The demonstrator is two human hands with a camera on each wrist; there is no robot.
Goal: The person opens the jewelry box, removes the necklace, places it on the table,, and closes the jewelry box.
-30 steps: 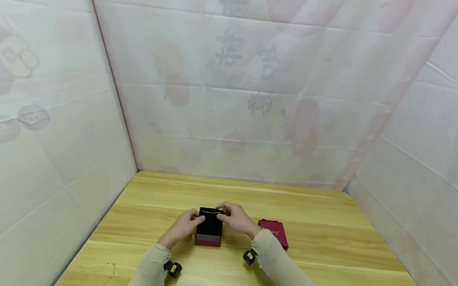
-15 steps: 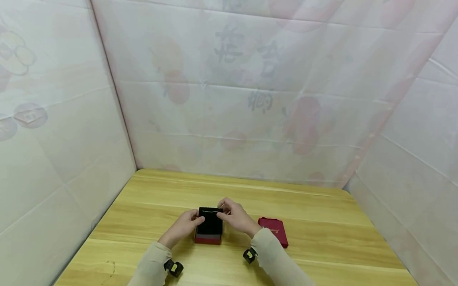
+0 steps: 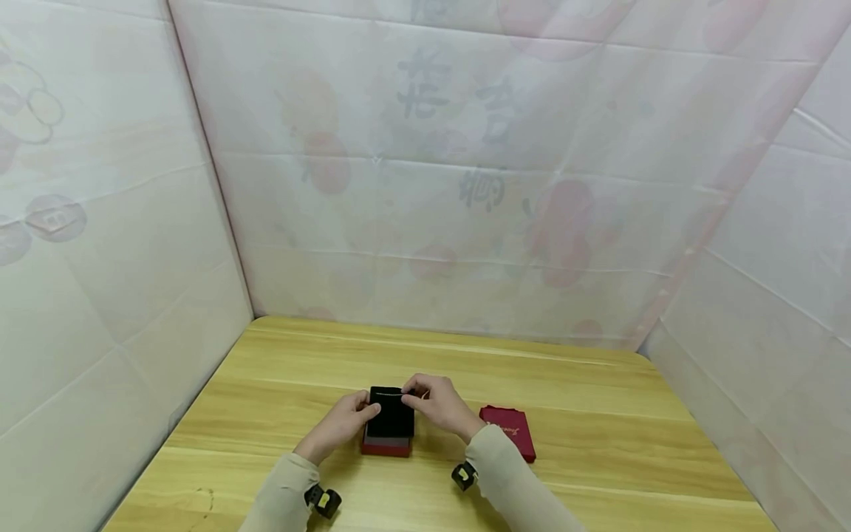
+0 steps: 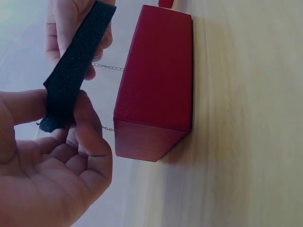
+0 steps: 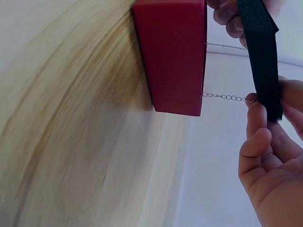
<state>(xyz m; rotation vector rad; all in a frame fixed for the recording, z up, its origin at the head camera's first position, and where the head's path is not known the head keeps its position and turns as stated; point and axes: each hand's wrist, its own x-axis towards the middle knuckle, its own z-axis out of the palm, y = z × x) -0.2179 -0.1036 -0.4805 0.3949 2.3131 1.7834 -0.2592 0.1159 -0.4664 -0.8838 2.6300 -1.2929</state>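
Observation:
A black velvet jewelry pad (image 3: 391,420) is held tilted over an uncovered red box (image 3: 386,448). My left hand (image 3: 343,422) pinches the pad's left edge, thumb on its face. At the far right corner, my right hand (image 3: 440,406) pinches the pad, thumb in front and fingers behind. A thin silver chain (image 3: 389,394) lies across the pad's far end. Below the pad, two chain strands (image 5: 227,97) run down toward the box, one beside each hand; their lower ends are hidden inside it. In the left wrist view, the pad (image 4: 75,71) appears edge-on above the box (image 4: 156,71).
A dark red box lid (image 3: 509,432) with gold lettering lies right of the box, partly behind my right sleeve (image 3: 508,473). Everything rests on a wood-grain table (image 3: 598,428), with pale printed curtains (image 3: 425,222) around its back and sides.
My right hand's fingers have shifted slightly at the pad's far right corner, and the chain across the pad looks straighter. My left hand keeps its hold, almost still.

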